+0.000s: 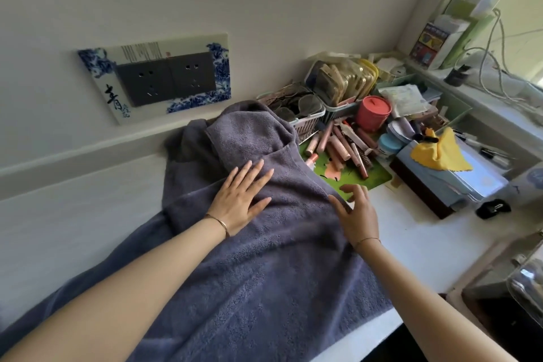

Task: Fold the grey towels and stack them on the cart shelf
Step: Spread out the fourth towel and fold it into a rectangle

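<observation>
left hand (239,195) lies flat on a grey towel (264,258) spread over a white counter (426,232); right hand (357,211) hovers open at the towel's edge beside scattered cosmetics (343,144).

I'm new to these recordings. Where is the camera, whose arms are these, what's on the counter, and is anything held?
No machine here: one camera worn on a person's head looks down at their own bare arms. A grey towel lies rumpled over a white counter. The left hand lies flat on it, fingers straight; the right hand, fingers spread, is at the towel's right edge. Neither grips anything. Beyond the towel are cosmetic tubes, a red jar and a yellow cloth.
</observation>
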{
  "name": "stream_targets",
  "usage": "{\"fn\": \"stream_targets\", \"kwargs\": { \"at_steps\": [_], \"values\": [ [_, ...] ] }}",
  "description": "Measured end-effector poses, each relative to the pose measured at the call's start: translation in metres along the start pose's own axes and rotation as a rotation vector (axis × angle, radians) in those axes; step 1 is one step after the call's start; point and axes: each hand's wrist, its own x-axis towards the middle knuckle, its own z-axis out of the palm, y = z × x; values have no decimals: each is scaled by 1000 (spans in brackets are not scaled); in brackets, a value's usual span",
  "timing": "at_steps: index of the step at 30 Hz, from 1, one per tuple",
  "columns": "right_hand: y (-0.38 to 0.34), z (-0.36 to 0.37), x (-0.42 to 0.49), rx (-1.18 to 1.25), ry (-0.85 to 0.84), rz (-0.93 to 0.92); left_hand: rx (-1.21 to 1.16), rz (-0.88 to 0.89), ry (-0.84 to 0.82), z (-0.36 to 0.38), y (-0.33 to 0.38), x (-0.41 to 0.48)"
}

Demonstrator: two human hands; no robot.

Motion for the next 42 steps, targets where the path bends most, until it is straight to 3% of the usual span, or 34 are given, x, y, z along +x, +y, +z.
{"fn": "stream_targets", "kwargs": {
  "at_steps": [4,11,18,21,28,32,36,42],
  "values": [
    [-68,25,-14,141,-101,-132,-74,-76,-10,-33,-34,-44],
    [-186,96,-81,262,-395,-303,-150,-294,-198,-101,-98,-152],
    [-273,151,-184,245,-894,-407,-201,-503,-212,-161,-145,-286],
    [-295,161,-215,237,-1008,-481,-273,-608,-180,-169,-153,-333],
    [-320,165,-265,142,-972,-685,-386,-704,-50,-177,-143,-422],
    [-324,157,-291,40,-932,-901,-325,-711,-57,-169,-137,-447],
    [-327,152,-330,11,-961,-1125,-434,-730,-25,-160,-130,-472],
    [-322,155,-365,-334,-1050,-1429,-491,-673,-40,-154,-118,-510]
  ]
}}
